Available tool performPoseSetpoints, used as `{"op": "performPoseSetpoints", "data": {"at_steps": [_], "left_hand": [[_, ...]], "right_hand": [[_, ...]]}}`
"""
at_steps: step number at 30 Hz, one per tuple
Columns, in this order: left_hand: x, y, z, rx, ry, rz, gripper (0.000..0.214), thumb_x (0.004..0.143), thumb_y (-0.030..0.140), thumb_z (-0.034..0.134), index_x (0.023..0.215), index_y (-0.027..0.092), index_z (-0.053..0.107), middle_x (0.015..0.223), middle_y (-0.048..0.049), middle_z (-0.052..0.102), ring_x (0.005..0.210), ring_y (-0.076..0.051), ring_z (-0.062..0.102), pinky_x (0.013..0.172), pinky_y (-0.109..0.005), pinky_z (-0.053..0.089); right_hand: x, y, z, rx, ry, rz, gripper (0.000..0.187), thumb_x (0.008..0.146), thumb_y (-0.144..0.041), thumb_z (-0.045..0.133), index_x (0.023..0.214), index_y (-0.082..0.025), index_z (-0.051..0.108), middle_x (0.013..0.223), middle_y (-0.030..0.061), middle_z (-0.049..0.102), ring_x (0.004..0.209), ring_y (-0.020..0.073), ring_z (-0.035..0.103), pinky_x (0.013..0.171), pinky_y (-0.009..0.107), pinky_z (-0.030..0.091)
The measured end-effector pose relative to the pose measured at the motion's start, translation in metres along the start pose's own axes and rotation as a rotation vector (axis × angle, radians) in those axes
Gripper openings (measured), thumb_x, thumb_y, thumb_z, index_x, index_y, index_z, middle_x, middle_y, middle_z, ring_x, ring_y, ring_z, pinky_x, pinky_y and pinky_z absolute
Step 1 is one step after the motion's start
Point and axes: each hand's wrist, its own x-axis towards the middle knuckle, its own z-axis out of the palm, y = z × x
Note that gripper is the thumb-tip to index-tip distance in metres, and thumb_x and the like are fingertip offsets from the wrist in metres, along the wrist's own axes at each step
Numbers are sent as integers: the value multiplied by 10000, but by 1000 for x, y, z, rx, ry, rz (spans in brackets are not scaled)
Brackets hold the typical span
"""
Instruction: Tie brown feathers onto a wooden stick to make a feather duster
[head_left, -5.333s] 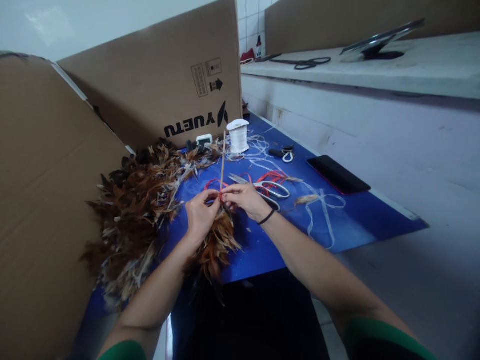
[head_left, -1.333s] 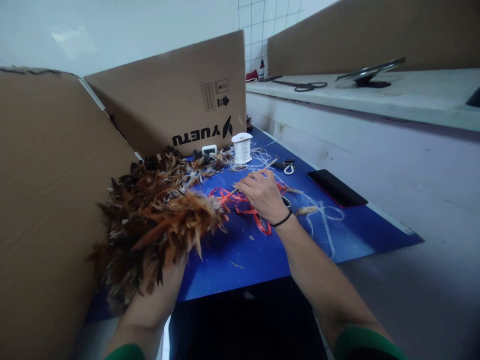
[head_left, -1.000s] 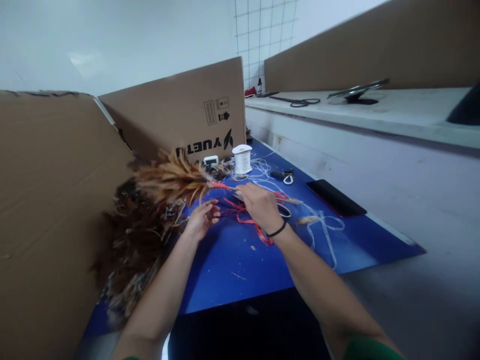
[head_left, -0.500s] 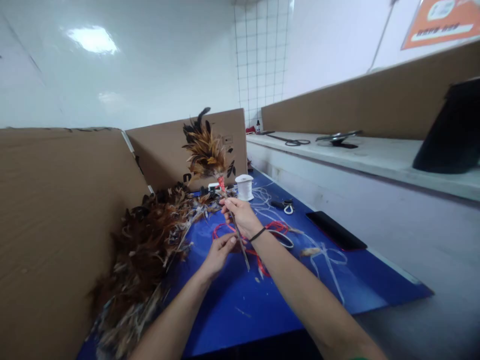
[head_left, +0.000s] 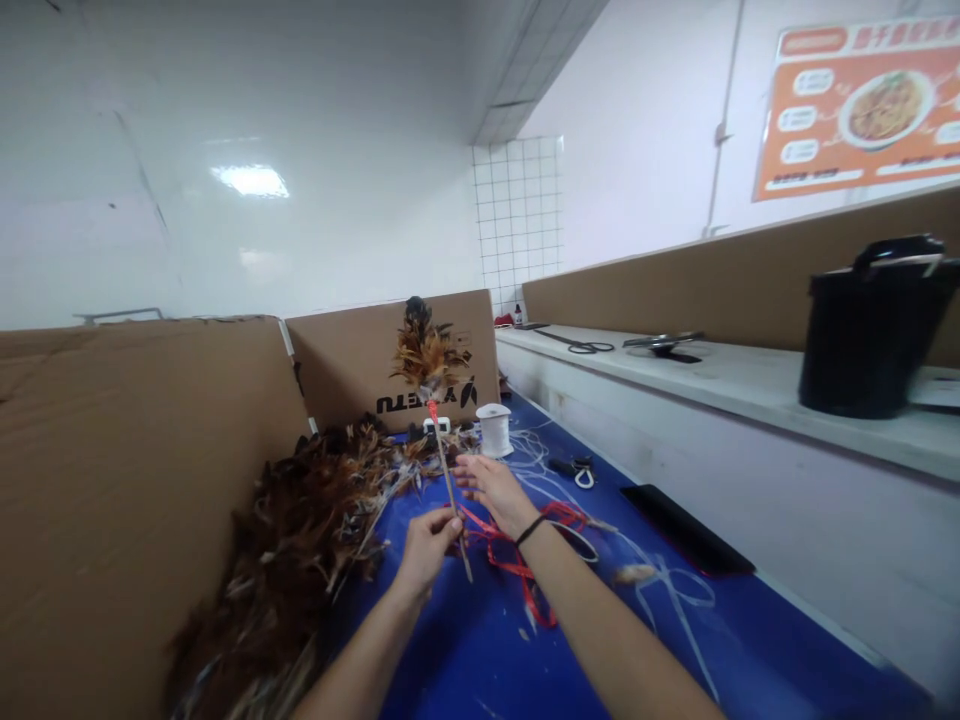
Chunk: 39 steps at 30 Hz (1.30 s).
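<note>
A feather duster (head_left: 429, 358) with brown and black feathers stands nearly upright over the blue tabletop (head_left: 480, 660). Red ribbon wraps the neck where its feathers meet a thin stick. My left hand (head_left: 429, 548) pinches that stick near its lower end. Just right of the stick, my right hand (head_left: 491, 488) is open, fingers apart and holding nothing. Loose red ribbon (head_left: 517, 565) lies in loops below my right hand. Behind it stands a spool of white ribbon (head_left: 494, 430), its strands trailing across the table.
A heap of brown feathers (head_left: 300, 540) lies along the left beside a cardboard panel (head_left: 135, 480). To the right are a black-handled tool (head_left: 574, 468) and a black phone-like slab (head_left: 686, 528). Scissors (head_left: 591, 347) and a black bucket (head_left: 855, 340) rest on the white ledge.
My right hand has let go of the stick and opened beside it. The left hand now grips the stick alone, and the duster is more upright. The camera view has tilted up.
</note>
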Motion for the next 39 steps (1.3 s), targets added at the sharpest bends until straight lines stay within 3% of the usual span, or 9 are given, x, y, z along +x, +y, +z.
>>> {"op": "performPoseSetpoints", "data": {"at_steps": [8, 16, 24, 32, 39], "left_hand": [[21, 6, -8, 47, 138, 32, 306, 612, 387, 725, 737, 117, 652, 638, -46, 639, 531, -118, 557, 472, -214, 439], [62, 5, -7, -45, 198, 32, 410, 537, 342, 781, 790, 160, 515, 635, 0, 616, 592, -142, 612, 495, -228, 484], [130, 16, 9, -203, 285, -50, 335, 606, 202, 755, 749, 163, 454, 607, -5, 621, 541, -131, 619, 469, -208, 476], [216, 35, 36, -299, 291, -94, 230, 689, 119, 706, 665, 132, 478, 588, -24, 605, 518, -88, 594, 475, -167, 454], [272, 24, 60, -387, 391, -110, 193, 730, 98, 664, 643, 121, 494, 548, -4, 572, 493, -67, 566, 475, -157, 438]], "right_hand": [[-25, 31, -40, -26, 41, 153, 198, 760, -301, 599, 848, -126, 623, 711, 50, 637, 567, 102, 571, 530, 222, 439], [-34, 31, -45, -31, 34, 158, 211, 765, -310, 589, 862, -125, 619, 675, 36, 624, 534, 95, 556, 492, 216, 427], [-33, 37, -41, -170, -2, 161, 226, 766, -340, 543, 849, -138, 601, 660, 6, 613, 503, 76, 541, 467, 192, 395], [-35, 63, -37, -568, -128, 22, 180, 810, -261, 462, 827, -160, 611, 638, -7, 592, 498, 83, 542, 504, 202, 397], [-41, 65, -37, -864, -161, -89, 178, 844, -251, 462, 862, -196, 631, 725, 17, 643, 648, 134, 595, 614, 235, 408]]}}
